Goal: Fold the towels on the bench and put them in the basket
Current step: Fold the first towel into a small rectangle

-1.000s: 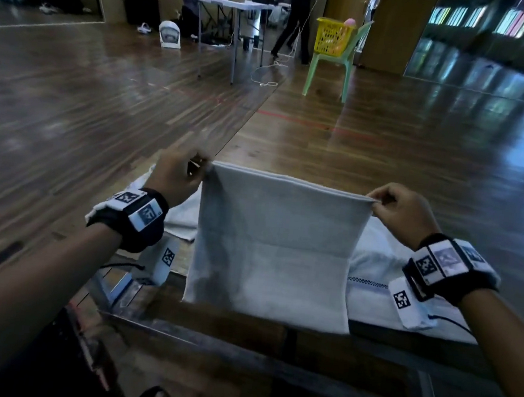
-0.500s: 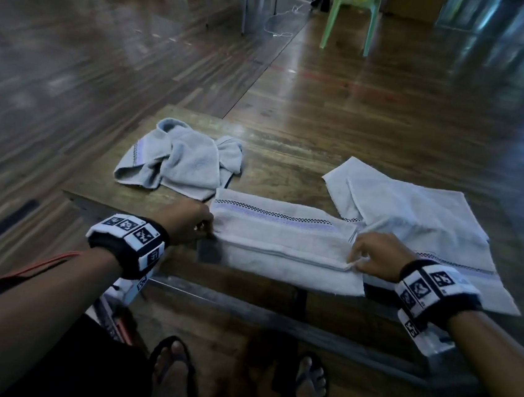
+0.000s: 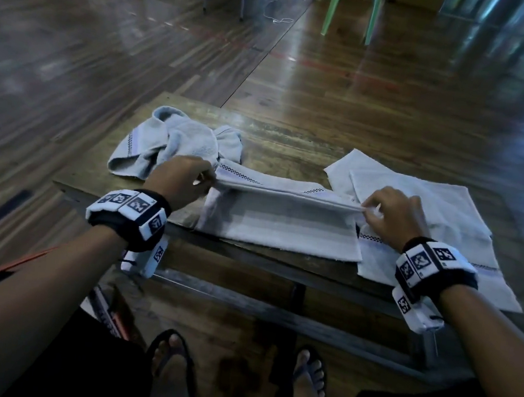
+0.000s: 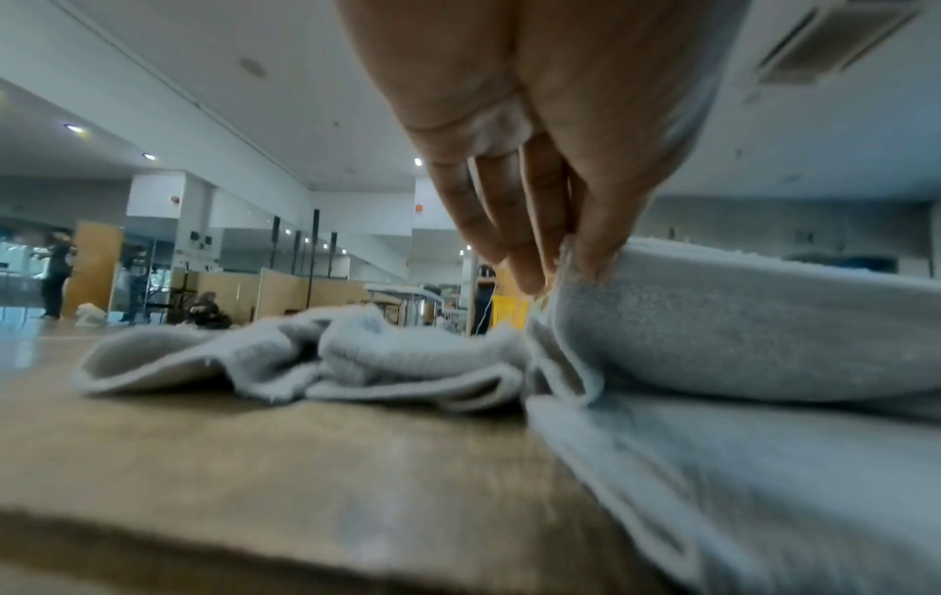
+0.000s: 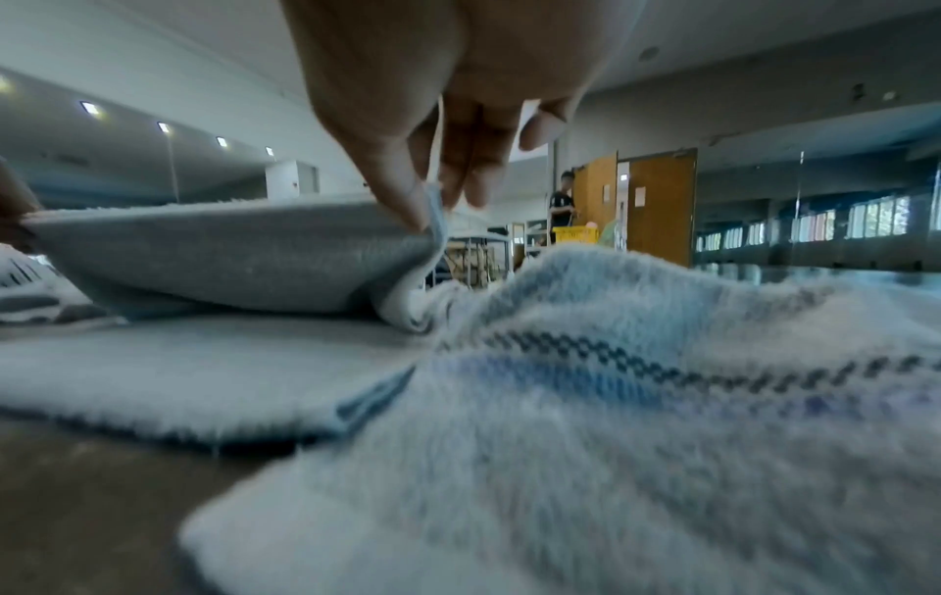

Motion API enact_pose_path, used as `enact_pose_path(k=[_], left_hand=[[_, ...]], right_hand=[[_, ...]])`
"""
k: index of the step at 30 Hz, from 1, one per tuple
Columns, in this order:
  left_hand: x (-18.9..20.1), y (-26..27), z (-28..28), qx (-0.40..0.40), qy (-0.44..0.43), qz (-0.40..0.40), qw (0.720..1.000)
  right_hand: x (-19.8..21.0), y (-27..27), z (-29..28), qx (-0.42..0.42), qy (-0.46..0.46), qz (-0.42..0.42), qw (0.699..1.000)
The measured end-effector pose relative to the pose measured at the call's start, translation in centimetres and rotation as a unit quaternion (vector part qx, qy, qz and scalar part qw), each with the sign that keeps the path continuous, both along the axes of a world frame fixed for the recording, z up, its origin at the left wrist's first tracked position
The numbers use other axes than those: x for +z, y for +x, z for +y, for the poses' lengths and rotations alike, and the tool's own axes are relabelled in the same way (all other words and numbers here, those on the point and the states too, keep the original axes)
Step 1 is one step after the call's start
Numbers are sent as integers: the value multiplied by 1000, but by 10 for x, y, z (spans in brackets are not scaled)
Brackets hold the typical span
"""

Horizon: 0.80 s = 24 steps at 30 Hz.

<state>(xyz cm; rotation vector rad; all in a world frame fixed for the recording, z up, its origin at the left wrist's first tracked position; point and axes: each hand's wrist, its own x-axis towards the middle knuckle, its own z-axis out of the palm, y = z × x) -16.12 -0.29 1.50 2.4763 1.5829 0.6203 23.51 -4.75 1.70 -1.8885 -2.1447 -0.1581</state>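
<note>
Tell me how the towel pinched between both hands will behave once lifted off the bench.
Probably floppy: the middle towel already bends between the left hand and right hand. Likely light, since fingertip pinches raise its edge. Its terry pile looks unlikely to slip.

No legible text; only coded square markers on the wristbands [image 3: 130, 207].
</note>
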Motion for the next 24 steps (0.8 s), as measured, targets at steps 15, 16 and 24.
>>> enact_pose_path(k=[15,16,24], left_hand=[[-19,-15,-33,-64,-111,142,982],[-20,-15,-32,-68,-110,138,982],[-21,-25,-30,-72,-17,79,994]], right_hand=[[-21,3,-35,128,-156,12,979],[-22,3,-35,124,-165,9,978],[-16,8,-33,117,-94,32,988]])
